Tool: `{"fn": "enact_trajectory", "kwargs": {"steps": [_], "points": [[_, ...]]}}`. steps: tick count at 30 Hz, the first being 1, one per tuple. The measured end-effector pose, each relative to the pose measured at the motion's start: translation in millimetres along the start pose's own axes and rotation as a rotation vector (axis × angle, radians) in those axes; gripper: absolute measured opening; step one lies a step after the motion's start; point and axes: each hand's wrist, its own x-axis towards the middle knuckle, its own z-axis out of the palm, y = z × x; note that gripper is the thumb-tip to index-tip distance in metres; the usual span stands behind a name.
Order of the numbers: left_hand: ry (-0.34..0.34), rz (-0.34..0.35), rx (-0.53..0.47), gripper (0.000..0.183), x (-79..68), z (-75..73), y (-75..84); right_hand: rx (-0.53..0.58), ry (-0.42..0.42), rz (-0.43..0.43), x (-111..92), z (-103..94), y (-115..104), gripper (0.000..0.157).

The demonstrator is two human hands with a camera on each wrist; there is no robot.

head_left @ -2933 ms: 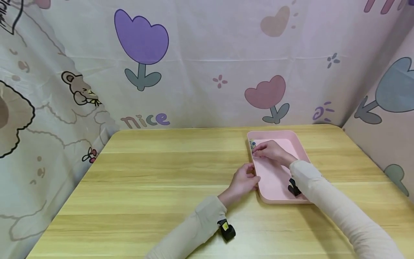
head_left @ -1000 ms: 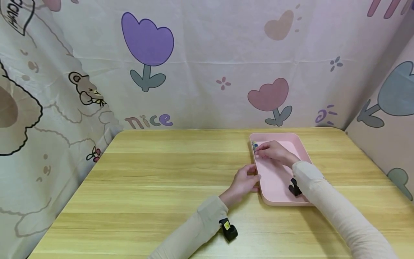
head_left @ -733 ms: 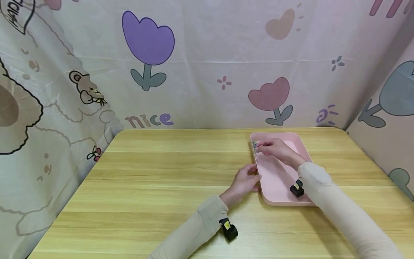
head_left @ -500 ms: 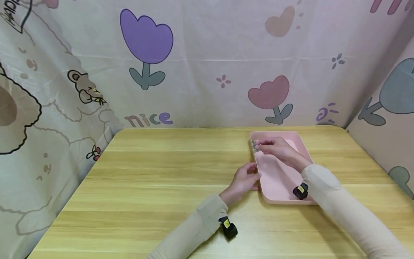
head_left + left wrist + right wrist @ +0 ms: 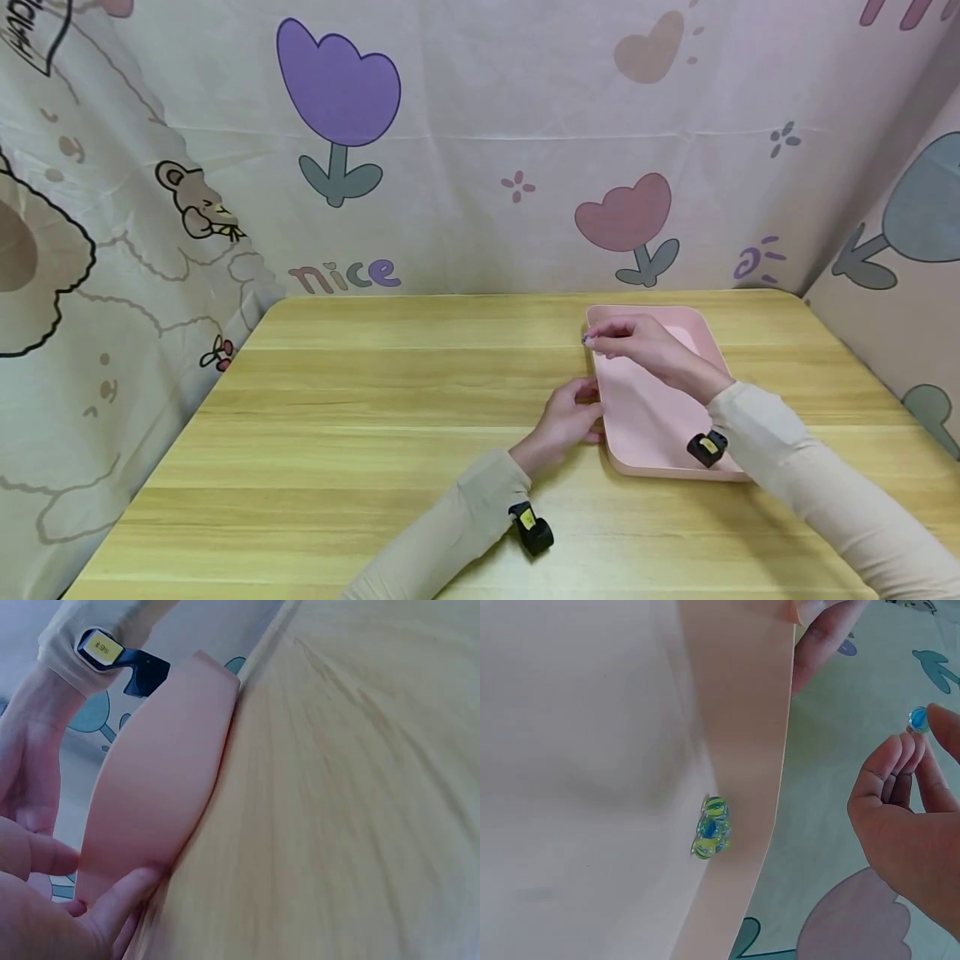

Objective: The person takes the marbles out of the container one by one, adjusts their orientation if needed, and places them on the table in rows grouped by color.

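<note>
My right hand point(image 5: 652, 350) pinches a clear glass marble point(image 5: 919, 719) with blue inside between thumb and fingertips. In the head view the hand is over the left rim of a pink tray point(image 5: 652, 442), the marble right at that rim. Several more marbles point(image 5: 712, 827), with blue and yellow-green swirls, lie bunched inside the tray against its side wall in the right wrist view. In the head view they are hidden. My left hand point(image 5: 562, 423) grips the tray's left side, its thumb and fingers on the wall point(image 5: 161, 772) in the left wrist view.
The tray stands on a wood-grain table point(image 5: 360, 400), toward its right side. A printed cloth point(image 5: 465, 150) with flowers and animals hangs behind and at both sides. Each sleeve carries a black wrist camera point(image 5: 532, 533).
The right hand has lifted from the marbles in the tray's upper left and moved to the left rim with one marble pinched. The tray has shifted slightly right; the left hand stays on its side.
</note>
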Motion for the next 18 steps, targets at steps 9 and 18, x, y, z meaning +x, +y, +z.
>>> {"fn": "enact_trajectory", "kwargs": {"steps": [9,18], "points": [[0.081,0.009,0.026,0.038,-3.0,5.4,3.7,-0.024,0.009,-0.004,-4.5,-2.9,-4.5,0.027],[0.103,0.0,0.021,0.04,-5.6,7.7,5.5,-0.047,0.011,0.0,-15.7,-10.0,-10.6,0.027]]}}
